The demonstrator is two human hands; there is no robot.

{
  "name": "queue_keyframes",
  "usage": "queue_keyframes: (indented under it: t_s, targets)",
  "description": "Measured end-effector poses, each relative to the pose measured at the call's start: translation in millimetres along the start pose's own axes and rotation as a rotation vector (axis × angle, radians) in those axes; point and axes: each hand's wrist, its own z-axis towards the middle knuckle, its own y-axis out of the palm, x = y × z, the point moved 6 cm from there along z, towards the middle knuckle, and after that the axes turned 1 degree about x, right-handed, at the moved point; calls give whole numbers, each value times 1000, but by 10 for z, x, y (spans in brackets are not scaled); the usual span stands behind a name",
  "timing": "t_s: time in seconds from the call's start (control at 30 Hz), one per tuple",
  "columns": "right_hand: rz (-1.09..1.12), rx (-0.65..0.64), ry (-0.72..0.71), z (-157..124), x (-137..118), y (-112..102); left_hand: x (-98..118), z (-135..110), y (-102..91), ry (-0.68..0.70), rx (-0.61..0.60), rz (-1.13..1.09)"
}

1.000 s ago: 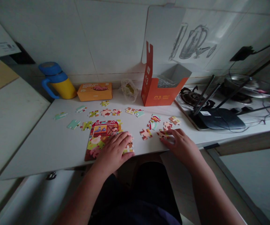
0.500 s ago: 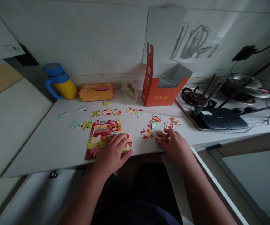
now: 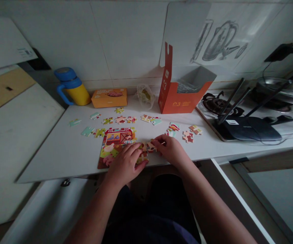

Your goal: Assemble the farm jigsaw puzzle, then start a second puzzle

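Observation:
The partly joined farm jigsaw puzzle (image 3: 109,147) lies on the white counter, showing a red barn and animals. My left hand (image 3: 127,162) rests on its right part with the fingers stretched out, covering some of the picture. Close to the puzzle's right edge, my right hand (image 3: 170,149) pinches a pale, brown-spotted puzzle piece (image 3: 151,146) between thumb and fingers. Whether that piece is locked into its neighbour I cannot tell. Right of this hand lie a pink piece (image 3: 188,136) and a tan-and-yellow piece (image 3: 195,129). A red-and-white piece (image 3: 174,126) lies just beyond it.
Several loose pieces, among them a pink one (image 3: 120,119), lie behind the puzzle. At the wall stand a blue-and-yellow jug (image 3: 79,93), an orange box (image 3: 109,98), a clear plastic bag (image 3: 145,96) and an open orange carton (image 3: 179,103). A black router (image 3: 250,128) sits by the stove.
My right hand has moved left from the loose pieces to the puzzle's right edge, with a piece in its fingers. My left hand stays on the puzzle. The view has shifted slightly.

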Motion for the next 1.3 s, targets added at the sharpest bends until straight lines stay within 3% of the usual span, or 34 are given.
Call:
queue_keyframes:
  t_s: [0.17, 0.43, 0.63, 0.83, 0.9, 1.07, 1.3]
  targets:
    - [-245, 106, -44, 102, -49, 57, 18, -6, -6, -10, -19, 5]
    - [-393, 144, -52, 77, -80, 88, 10, -7, 5, -24, -45, -8]
    - [-394, 174, -102, 50, -67, 126, 6, -7, 1, -28, -30, -10]
    - [-328, 179, -106, 19, -40, -57, 19, 6, -16, -26, -31, -6]
    - [-362, 159, -156, -3, -30, -102, 17, 8, -15, -29, -36, -3]
    - [-473, -31, -315, -29, 11, -48, 9, 10, -9, -33, -41, -12]
    - [-510, -116, -331, 81, -63, -38, 30, 32, 10, -6, -91, 29]
